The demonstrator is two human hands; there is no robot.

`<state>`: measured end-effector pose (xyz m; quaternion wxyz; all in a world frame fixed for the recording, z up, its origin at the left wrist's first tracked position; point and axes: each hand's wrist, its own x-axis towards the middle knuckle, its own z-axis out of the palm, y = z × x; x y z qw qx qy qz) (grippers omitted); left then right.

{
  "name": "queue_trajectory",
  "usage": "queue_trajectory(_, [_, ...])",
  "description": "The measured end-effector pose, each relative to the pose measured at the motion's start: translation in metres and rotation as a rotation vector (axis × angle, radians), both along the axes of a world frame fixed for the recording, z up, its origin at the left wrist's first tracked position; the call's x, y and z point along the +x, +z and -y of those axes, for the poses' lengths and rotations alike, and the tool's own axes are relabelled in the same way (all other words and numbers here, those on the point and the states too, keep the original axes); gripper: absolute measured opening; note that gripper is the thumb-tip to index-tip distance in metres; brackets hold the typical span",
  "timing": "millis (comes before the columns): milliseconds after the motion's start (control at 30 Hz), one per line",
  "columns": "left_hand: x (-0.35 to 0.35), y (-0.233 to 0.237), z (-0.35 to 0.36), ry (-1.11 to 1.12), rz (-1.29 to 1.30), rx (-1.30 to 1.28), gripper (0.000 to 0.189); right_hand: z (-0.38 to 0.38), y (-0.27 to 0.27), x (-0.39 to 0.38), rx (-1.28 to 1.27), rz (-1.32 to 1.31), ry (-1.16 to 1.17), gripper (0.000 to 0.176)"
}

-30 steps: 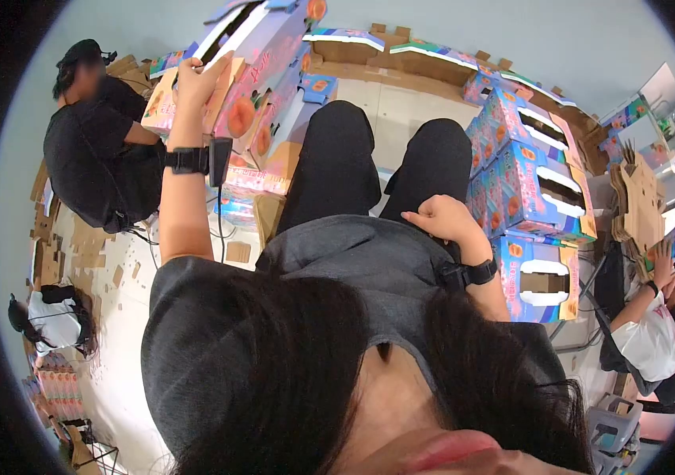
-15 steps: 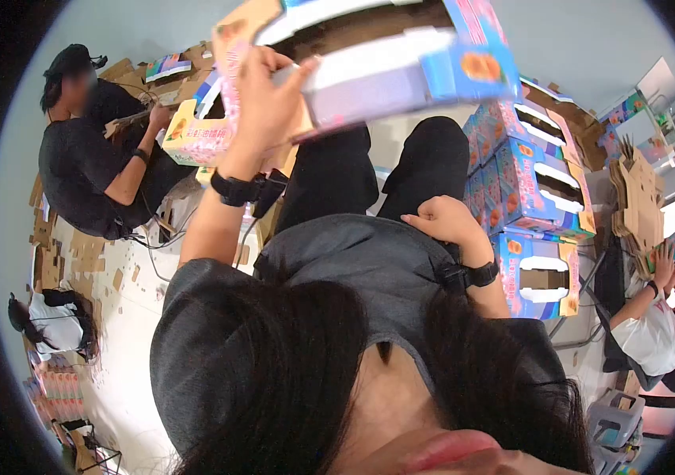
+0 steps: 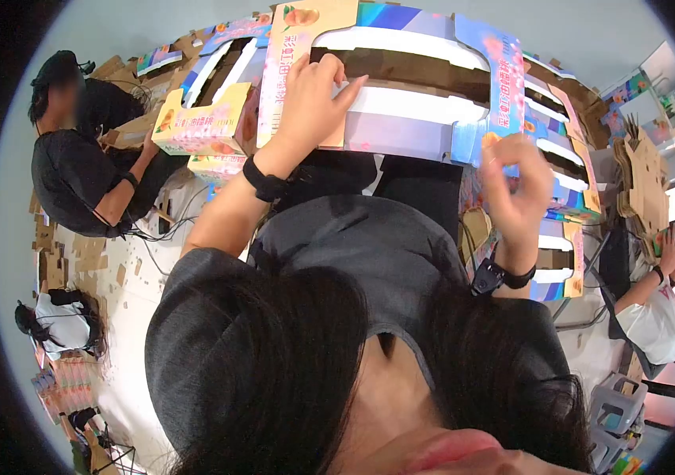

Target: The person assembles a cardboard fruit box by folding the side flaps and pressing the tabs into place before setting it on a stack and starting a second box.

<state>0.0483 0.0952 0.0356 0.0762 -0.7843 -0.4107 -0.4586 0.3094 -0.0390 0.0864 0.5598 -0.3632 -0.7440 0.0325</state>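
A long printed carton [image 3: 408, 146] with peach pictures and slot-like top openings lies across the front of me, above my thighs. Its left end is yellow and pink, its right end blue and pink. My left hand [image 3: 311, 107] grips the carton at the yellow end, fingers curled over the flap and thumb reaching toward the opening. At the blue end, my right hand [image 3: 521, 190] is by the near corner, its bent fingertips at the edge. Motion blur hides whether those fingers grip it. The carton's underside is out of sight.
Similar printed cartons stand on the left [image 3: 203, 127] and in a stack on the right [image 3: 567, 170]. Flat brown cardboard [image 3: 642, 186] is bundled farther right. A person in black [image 3: 76, 166] sits at left; another in white [image 3: 650, 321] works at right. Cardboard scraps litter the floor.
The carton has come down and levelled, its openings now facing up. My right hand has risen from my lap to its blue end, while my left hand stays at the yellow end.
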Motion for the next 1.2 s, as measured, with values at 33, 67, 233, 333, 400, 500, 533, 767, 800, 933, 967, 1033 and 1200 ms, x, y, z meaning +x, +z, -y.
queue_trajectory(33, [0.0,-0.002,0.002,0.007,0.003,0.028,0.032,-0.002,-0.001,0.0,0.028,-0.009,-0.098,0.014])
queue_trajectory(67, [0.0,-0.003,0.005,0.014,0.001,0.032,0.031,-0.006,-0.003,0.0,0.058,-0.019,-0.196,0.01])
queue_trajectory(233, [0.0,-0.011,0.019,0.024,0.033,0.136,0.027,-0.077,-0.056,-0.015,0.285,0.4,-0.321,0.018])
queue_trajectory(333, [-0.003,-0.012,0.033,0.07,-0.006,0.116,0.022,-0.075,-0.063,-0.02,0.197,0.479,-0.353,0.025])
queue_trajectory(400, [-0.005,-0.014,0.036,0.049,0.034,0.129,0.019,-0.064,-0.065,-0.024,0.15,0.462,-0.369,0.026])
queue_trajectory(500, [-0.004,-0.017,0.046,0.012,0.036,0.155,0.019,-0.052,-0.07,-0.025,0.132,0.477,-0.405,0.026])
queue_trajectory(533, [-0.001,-0.014,0.053,-0.004,0.018,0.183,0.022,-0.049,-0.072,-0.024,0.15,0.475,-0.408,0.027])
queue_trajectory(767, [-0.003,-0.031,0.071,-0.002,-0.108,0.235,0.02,-0.021,-0.065,-0.02,0.266,0.209,-0.213,0.032])
queue_trajectory(800, [-0.004,-0.035,0.072,0.004,-0.109,0.235,0.019,-0.013,-0.052,-0.018,0.345,0.244,-0.261,0.032])
queue_trajectory(933, [-0.006,-0.056,0.079,0.018,-0.12,0.329,0.016,-0.004,-0.007,-0.004,0.598,0.185,-0.529,0.029])
queue_trajectory(967, [-0.007,-0.062,0.08,0.023,-0.124,0.36,0.015,-0.003,0.006,-0.005,0.611,0.152,-0.589,0.027])
queue_trajectory(1033, [-0.012,-0.067,0.083,0.047,-0.174,0.391,0.016,-0.002,0.019,-0.002,0.484,0.309,-0.691,0.026])
queue_trajectory(1200, [-0.015,-0.065,0.077,0.046,-0.2,0.422,0.017,-0.009,0.009,0.011,0.406,0.321,-0.697,0.029])
